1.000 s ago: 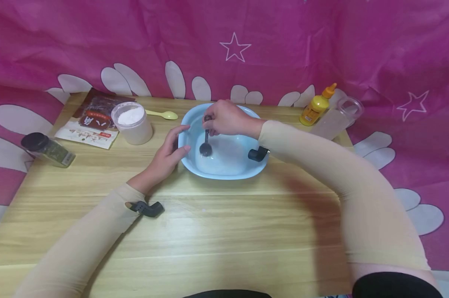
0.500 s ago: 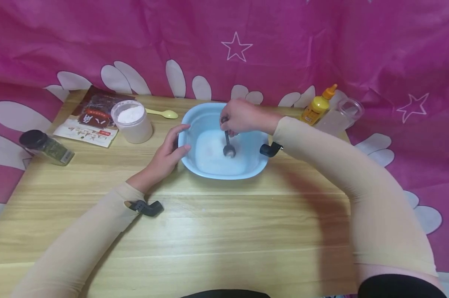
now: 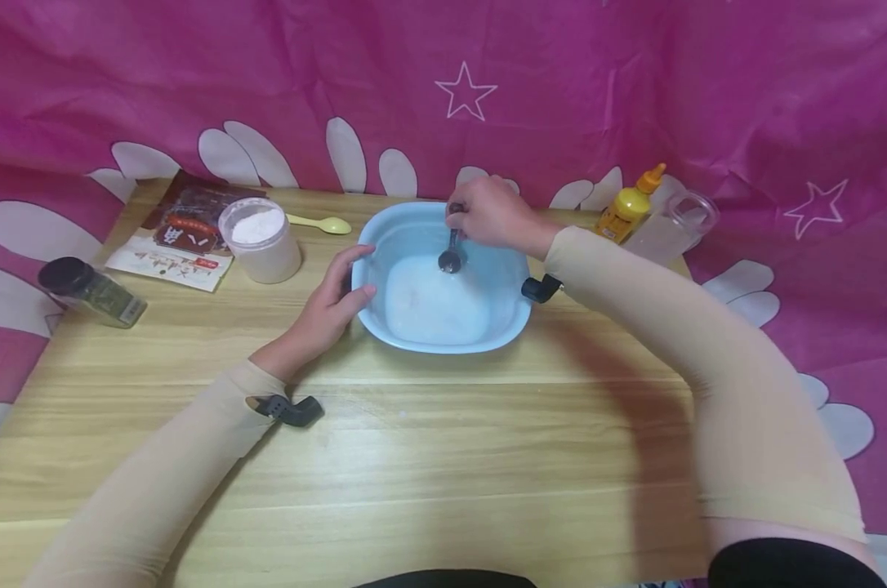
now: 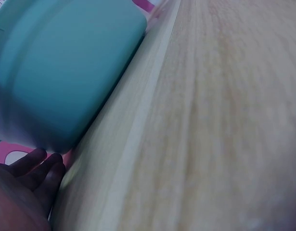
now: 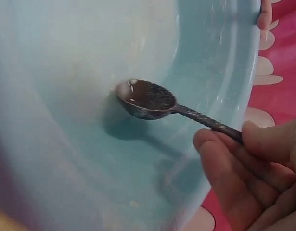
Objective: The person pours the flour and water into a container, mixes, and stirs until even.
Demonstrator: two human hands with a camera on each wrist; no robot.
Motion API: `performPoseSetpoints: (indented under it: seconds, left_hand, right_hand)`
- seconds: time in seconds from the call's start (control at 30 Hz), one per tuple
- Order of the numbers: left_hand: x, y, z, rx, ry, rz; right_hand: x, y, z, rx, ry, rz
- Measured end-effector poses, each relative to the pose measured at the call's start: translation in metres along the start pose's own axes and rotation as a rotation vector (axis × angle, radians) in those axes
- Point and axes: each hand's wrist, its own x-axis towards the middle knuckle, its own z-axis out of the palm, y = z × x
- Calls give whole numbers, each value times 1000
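A light blue plastic basin (image 3: pixel 443 347) stands on the table with cloudy whitish liquid in it. My left hand (image 3: pixel 326 306) holds its left side, thumb over the rim; in the left wrist view several fingers (image 4: pixel 32 171) lie against the outer wall. My right hand (image 3: pixel 495 214) pinches the handle of a dark spoon (image 3: pixel 451 260) over the back of the basin. Up close in the right wrist view, the spoon's bowl (image 5: pixel 150 98) is tilted, with a little whitish stuff at its tip. Whether its underside touches the liquid I cannot tell.
Left of the basin stand a tub of white powder (image 3: pixel 260 241), a yellow spoon (image 3: pixel 329 224), a brown-and-white food packet (image 3: pixel 175 237) and a black-lidded jar of green flakes (image 3: pixel 94 292). At back right are a yellow squeeze bottle (image 3: pixel 627 208) and a clear plastic bottle (image 3: pixel 667 233).
The right hand has moved the spoon rightward through the basin, then back toward the far rim and up. The left hand has stayed on the basin's side.
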Motion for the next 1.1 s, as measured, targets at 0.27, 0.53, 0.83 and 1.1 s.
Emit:
performPoseSetpoints:
  seconds: [0.27, 0.53, 0.83, 1.1]
  left_hand:
    - [0, 1, -1, 2, -2, 0]
    - [0, 1, -1, 11, -1, -7]
    - [1, 0, 0, 10, -11, 8]
    - [0, -1, -1, -8, -7, 7]
  right_hand:
    - [-18, 0, -5, -89, -168, -60]
    - [-18, -7, 4, 164, -230, -43]
    - [-15, 19, -7, -54, -27, -45]
    - [-22, 2, -4, 97, -344, -77]
